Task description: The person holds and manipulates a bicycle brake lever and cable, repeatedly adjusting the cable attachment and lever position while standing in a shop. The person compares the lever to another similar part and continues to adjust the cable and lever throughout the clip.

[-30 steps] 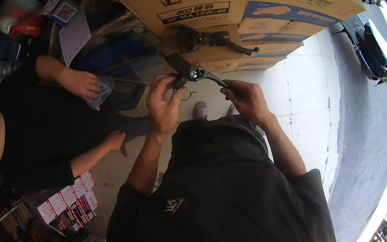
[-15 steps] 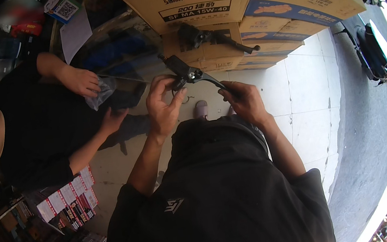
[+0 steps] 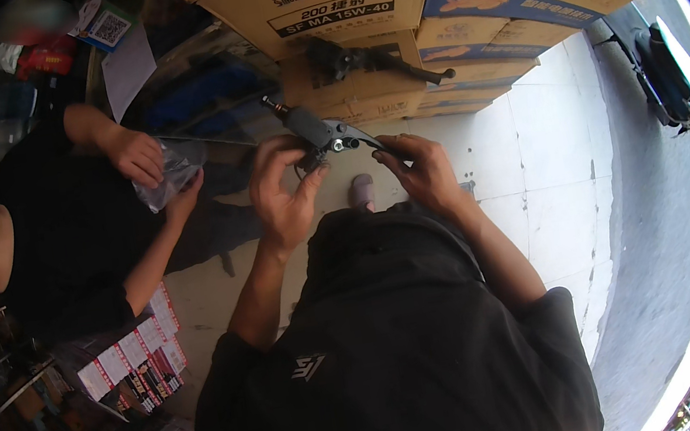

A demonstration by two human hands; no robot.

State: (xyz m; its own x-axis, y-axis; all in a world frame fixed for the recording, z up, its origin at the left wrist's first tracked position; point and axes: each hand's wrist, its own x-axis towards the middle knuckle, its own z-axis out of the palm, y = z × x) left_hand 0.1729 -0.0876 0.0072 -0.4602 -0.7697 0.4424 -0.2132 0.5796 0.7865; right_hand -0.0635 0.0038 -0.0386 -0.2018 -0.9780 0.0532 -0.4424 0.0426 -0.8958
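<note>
Tilted differently since the earlier frame, the black, boxy-bodied, metal-looking lever assembly (image 3: pixel 313 127) is held up before the waist: the left hand (image 3: pixel 281 200) pinches its body, the right hand (image 3: pixel 425 171) its curved lever. Probably stiff and fairly light, it suits a grip on the body. Beyond stand brown cardboard cartons (image 3: pixel 254 8).

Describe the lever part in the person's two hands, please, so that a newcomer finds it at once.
Start at the large brown carton, top centre, and look down. Between the left hand and right hand is a dark lever part, thicker at left, slimmer at right. Both hands hold it, unlike the similar dark assembly above.
</note>
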